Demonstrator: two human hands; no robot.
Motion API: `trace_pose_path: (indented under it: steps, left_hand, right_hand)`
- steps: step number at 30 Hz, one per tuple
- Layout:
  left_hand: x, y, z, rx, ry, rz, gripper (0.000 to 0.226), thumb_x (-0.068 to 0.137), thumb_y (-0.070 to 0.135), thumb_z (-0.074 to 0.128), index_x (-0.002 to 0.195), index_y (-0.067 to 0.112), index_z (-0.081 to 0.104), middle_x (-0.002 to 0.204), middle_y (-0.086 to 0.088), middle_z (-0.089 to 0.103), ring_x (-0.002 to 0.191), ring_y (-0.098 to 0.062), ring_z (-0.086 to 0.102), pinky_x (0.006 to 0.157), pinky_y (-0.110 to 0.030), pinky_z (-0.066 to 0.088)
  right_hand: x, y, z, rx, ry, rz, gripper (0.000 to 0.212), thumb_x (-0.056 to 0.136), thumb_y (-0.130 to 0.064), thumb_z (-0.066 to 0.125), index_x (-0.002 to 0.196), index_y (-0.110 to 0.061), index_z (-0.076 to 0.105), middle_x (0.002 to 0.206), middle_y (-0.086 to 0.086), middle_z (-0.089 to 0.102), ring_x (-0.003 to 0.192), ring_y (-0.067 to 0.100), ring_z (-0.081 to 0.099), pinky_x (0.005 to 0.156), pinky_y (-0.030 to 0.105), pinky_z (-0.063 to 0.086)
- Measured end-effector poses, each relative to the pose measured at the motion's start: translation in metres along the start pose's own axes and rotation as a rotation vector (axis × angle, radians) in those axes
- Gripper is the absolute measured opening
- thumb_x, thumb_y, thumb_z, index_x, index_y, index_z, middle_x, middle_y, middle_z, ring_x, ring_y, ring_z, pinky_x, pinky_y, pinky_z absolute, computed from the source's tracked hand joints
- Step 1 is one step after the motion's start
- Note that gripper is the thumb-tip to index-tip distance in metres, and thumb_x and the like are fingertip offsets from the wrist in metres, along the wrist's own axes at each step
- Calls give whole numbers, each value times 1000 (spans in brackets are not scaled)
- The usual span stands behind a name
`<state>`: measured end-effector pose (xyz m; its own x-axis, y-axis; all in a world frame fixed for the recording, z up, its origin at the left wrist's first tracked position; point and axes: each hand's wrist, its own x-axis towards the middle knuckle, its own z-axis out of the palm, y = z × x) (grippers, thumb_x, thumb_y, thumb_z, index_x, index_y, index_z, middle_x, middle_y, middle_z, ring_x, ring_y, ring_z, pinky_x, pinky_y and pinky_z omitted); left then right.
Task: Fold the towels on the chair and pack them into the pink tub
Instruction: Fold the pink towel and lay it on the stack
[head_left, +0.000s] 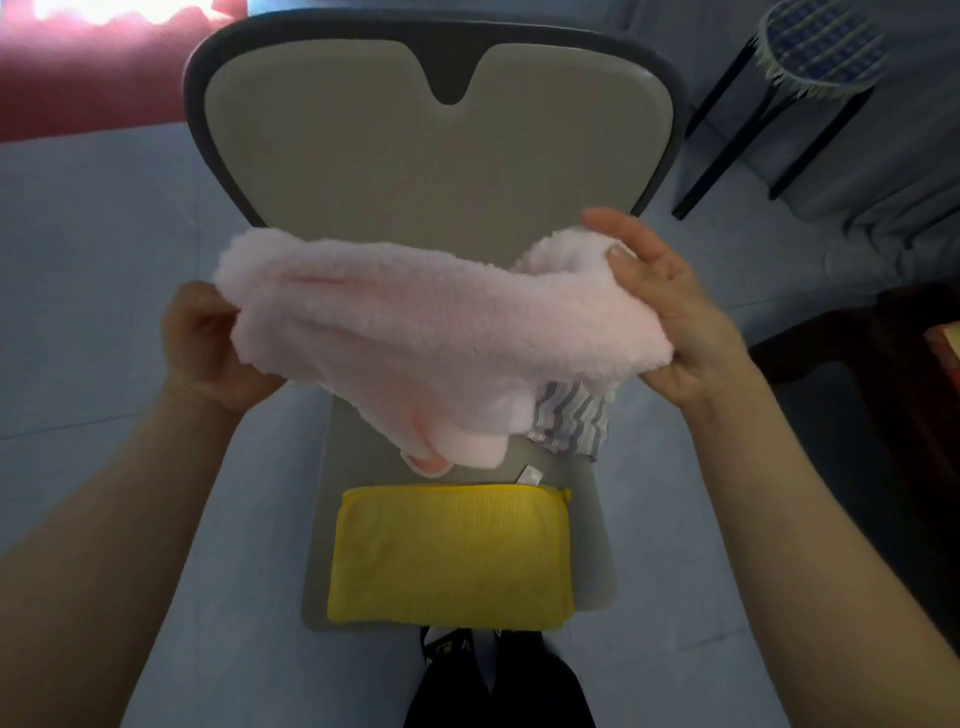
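Hands (208, 348) (670, 317) hold pink towel (431, 317) above chair (436, 171).

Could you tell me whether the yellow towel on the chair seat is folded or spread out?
Folded. The yellow towel lies as a neat, compact rectangle with doubled edges at the front of the chair seat, untouched by either hand.

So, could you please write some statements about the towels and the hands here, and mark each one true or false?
1. Both hands hold the pink towel above the chair. True.
2. The yellow towel lies folded on the seat's near edge. True.
3. The left hand is resting on the yellow towel. False: it grips the pink towel's left end.
4. A striped cloth shows under the pink towel. True.
5. The right hand is empty. False: its fingers pinch the pink towel.
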<state>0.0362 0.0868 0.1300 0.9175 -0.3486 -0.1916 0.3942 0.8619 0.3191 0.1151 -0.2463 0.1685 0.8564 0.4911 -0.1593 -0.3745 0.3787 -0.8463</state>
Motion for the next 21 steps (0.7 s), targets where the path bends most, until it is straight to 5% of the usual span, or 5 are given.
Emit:
trace_pose_path:
  steps: [6,9,13,17,21]
  left_hand:
    - [-40,-37,-59,249,-42,-180,43,99,-2,28,138,-18,23,140,-39,33,132,-48,33,111,-53,20]
    - [-59,-75,-76,515,223,-639,63,67,15,83,117,-11,55,112,-27,65,99,-32,67,83,-37,55]
    - [-89,-135,-115,1010,463,-968,41,69,22,82,105,14,64,92,-2,70,75,-12,63,62,-21,49]
    - [-108,-168,-156,1157,568,-995,21,68,17,78,85,10,66,63,9,62,56,-3,52,50,-12,40]
    - [-85,-153,-158,1322,544,-1230,35,71,43,77,84,15,62,73,3,64,61,-6,59,54,-18,44]
  right_hand:
    - [-48,61,-42,-235,-231,423,27,70,-1,71,91,-17,68,101,2,67,90,17,65,70,26,55]
    - [-84,106,-66,-351,-266,636,32,73,2,68,100,-15,67,102,-3,63,95,15,61,79,26,52]
    - [-127,176,-88,-719,-115,802,53,65,-12,78,111,-20,55,93,-3,54,78,6,51,65,17,44]
    - [-149,227,-103,-939,106,800,70,45,-39,78,106,-21,49,95,0,61,83,15,57,69,29,48]
    - [-123,225,-101,-1231,103,786,78,42,-60,72,108,-24,50,94,-4,54,85,19,56,73,33,45]
